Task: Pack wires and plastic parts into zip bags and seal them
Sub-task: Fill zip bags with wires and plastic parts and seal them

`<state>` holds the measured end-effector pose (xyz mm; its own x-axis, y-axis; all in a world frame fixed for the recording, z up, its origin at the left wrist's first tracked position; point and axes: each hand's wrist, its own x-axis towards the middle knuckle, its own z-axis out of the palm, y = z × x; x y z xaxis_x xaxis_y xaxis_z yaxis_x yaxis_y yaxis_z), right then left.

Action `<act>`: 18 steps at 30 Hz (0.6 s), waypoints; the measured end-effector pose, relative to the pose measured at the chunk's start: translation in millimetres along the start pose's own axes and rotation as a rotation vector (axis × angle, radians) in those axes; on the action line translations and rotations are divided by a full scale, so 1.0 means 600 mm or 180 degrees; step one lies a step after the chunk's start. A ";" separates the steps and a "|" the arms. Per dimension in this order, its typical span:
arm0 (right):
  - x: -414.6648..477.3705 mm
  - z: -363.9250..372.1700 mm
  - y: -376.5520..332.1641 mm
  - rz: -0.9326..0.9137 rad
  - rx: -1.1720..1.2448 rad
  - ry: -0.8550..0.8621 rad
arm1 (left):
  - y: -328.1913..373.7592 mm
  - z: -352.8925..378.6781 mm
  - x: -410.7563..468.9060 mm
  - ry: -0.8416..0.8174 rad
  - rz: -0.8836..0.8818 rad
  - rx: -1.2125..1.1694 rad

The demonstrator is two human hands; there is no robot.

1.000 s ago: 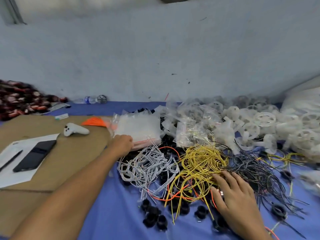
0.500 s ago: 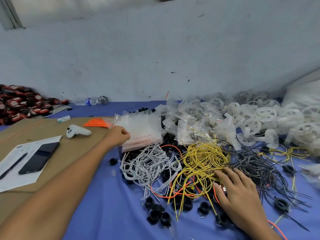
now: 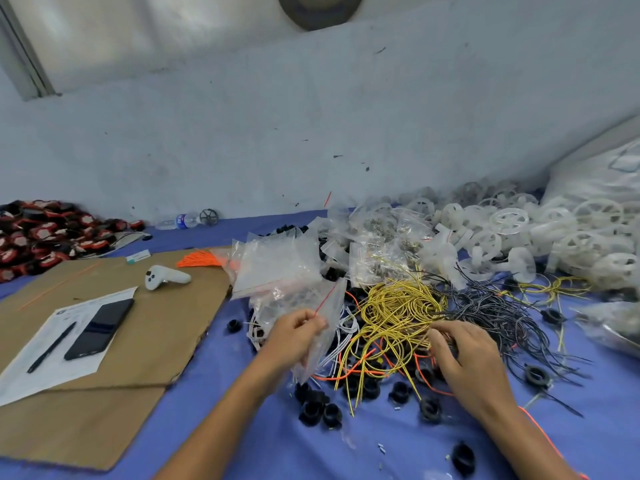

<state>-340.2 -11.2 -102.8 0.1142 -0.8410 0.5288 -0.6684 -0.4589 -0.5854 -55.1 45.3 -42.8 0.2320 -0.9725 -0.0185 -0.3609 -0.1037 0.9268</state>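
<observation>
At your nine o'clock, against the wall, lies a heap of red-and-black pieces (image 3: 41,233). Nearer you, at eight o'clock, a sheet of cardboard (image 3: 104,410) covers part of the blue cloth (image 3: 242,445). On it sit a paper sheet (image 3: 34,372) with a pen (image 3: 52,346) and a dark phone (image 3: 100,329). At ten o'clock there is a white controller (image 3: 166,277), with an orange bundle (image 3: 201,259) just beyond its right end. A water bottle (image 3: 180,221) lies on its side by the wall at eleven o'clock.

A stack of empty bags (image 3: 277,265) rests at the cardboard's far right corner, toward twelve o'clock. Just below it your left hand (image 3: 294,336) pinches one clear zip bag (image 3: 325,306), thumb and forefinger closed on it near its red seal line. The bag hangs over the white wires (image 3: 346,330). At six o'clock of that hand, black plastic parts (image 3: 318,407) are scattered on the cloth. The yellow wires (image 3: 398,310) make a tangle at the centre, between your two hands.

Your right hand (image 3: 464,355) lies palm down at four o'clock of that tangle, fingers bent with their tips buried among the strands; you cannot tell whether they grip anything. Black wires (image 3: 491,306) spread at one o'clock of this hand, and white plastic wheels (image 3: 519,230) pile along the wall at your two o'clock
</observation>
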 end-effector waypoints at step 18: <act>-0.031 -0.015 -0.169 0.0397 0.0445 -0.1727 | 0.052 0.083 -0.095 0.0341 0.1308 0.2247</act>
<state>-281.0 53.5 -47.5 0.4262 -0.9010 0.0809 -0.6017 -0.3492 -0.7183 -124.7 86.8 -31.8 0.0297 -0.9401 0.3396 -0.9105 0.1148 0.3972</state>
